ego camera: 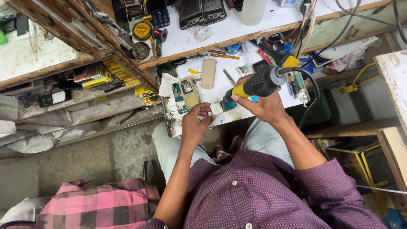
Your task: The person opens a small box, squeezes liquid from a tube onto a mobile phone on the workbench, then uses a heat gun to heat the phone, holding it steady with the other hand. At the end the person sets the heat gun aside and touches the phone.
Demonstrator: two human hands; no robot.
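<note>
Right hand [261, 106] grips the hot-air gun [254, 85]; left hand [196, 125] pinches a small board [220, 107] at the bench edge [237, 118]

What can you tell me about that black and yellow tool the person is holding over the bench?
The tool has a thick black barrel and a yellow front section that narrows to a nozzle pointing down-left. It looks like plastic. A black cord leaves its rear end and loops down to the right. The right hand holds it from below, tilted over a small circuit board held by the left hand.
</note>
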